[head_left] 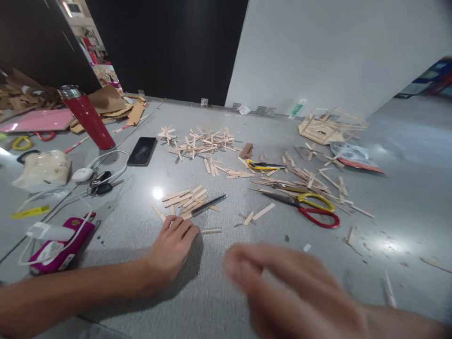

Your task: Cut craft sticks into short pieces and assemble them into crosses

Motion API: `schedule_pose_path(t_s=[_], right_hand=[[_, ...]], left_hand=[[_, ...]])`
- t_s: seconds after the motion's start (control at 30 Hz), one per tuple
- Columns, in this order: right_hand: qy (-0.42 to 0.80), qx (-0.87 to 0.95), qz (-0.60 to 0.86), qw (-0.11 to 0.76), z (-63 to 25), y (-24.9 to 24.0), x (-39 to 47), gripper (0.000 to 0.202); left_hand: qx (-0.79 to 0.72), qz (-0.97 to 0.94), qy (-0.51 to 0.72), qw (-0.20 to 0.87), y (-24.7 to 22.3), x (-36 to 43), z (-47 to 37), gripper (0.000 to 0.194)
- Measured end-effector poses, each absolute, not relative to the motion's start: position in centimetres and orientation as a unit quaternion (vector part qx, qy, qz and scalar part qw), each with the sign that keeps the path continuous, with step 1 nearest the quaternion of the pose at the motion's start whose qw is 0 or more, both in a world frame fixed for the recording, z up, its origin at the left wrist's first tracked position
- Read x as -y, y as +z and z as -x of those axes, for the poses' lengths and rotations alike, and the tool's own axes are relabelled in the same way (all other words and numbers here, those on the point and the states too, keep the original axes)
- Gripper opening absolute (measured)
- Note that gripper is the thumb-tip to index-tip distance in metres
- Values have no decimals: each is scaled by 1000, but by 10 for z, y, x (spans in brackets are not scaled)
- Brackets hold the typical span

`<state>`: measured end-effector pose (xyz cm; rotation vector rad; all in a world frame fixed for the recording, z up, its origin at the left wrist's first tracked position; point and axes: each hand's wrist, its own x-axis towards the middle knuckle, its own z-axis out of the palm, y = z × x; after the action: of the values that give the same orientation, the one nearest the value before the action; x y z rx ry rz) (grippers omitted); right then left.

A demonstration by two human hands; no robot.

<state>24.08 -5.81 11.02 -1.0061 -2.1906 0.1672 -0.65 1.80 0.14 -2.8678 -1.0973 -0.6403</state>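
My left hand (174, 242) rests palm down on the grey table, its fingers curled at the near edge of a small pile of wooden sticks (185, 197). Its fingertips are hidden, so what they grip cannot be made out. A thin stick (212, 231) pokes out beside that hand. Across the pile lies a dark pen (210, 205). My right hand (282, 282), blurred and close to the camera, has thumb and forefinger pressed together; anything pinched there is too smeared to see. Scissors (310, 207) with red and yellow handles lie beyond it.
More sticks (208, 141) lie behind, near a yellow cutter (264, 165) and a stick framework (332, 127). A phone (142, 151), red flask (88, 117), keys (102, 183), white cable and purple case (65, 245) occupy the left. A wall panel (300, 52) borders the back.
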Motion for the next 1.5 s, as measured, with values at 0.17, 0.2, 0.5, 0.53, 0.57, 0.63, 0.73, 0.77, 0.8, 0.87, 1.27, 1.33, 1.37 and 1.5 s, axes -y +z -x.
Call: schedule_pose_path(t_s=[0.17,0.2,0.5,0.53,0.57,0.63,0.73,0.77,0.8,0.87,1.27,1.33,1.37,1.5], right_hand=[[-62,783,612,92,-302,99,-9,34],[-48,751,659,3,-318,92,-20,35],[-38,672,731,-111,-394,56,-42,22],[-39,681,725,-98,-397,55,-40,24],[-39,689,719,-83,-399,54,-40,26],[-40,697,714,-52,-401,54,-41,27],[-39,702,712,7,-401,55,-48,24],[-36,703,709,30,-399,56,-51,21],[-32,704,707,52,-396,57,-53,18],[-19,701,708,88,-386,61,-54,12],[572,489,446,485,-259,65,39,73],[553,515,434,490,-252,62,55,70],[543,529,429,491,-249,62,62,69],[513,578,424,472,-237,71,77,64]], left_hand=[[363,919,-156,-4,9,-16,5,21],[368,918,-149,-10,10,-16,3,22],[446,814,-220,-299,45,-18,-1,24],[443,797,-209,-355,53,-17,-1,23],[447,781,-207,-383,62,-16,-1,23],[459,762,-214,-403,77,-13,0,24],[463,741,-229,-429,93,-10,1,26],[465,734,-238,-434,97,-10,1,25],[469,726,-248,-437,101,-10,0,25],[478,709,-265,-445,109,-10,-2,26],[437,724,-303,-440,145,0,-25,28],[434,731,-310,-425,146,1,-28,28],[434,734,-312,-419,146,2,-28,28],[421,752,-303,-407,138,2,-28,27]])
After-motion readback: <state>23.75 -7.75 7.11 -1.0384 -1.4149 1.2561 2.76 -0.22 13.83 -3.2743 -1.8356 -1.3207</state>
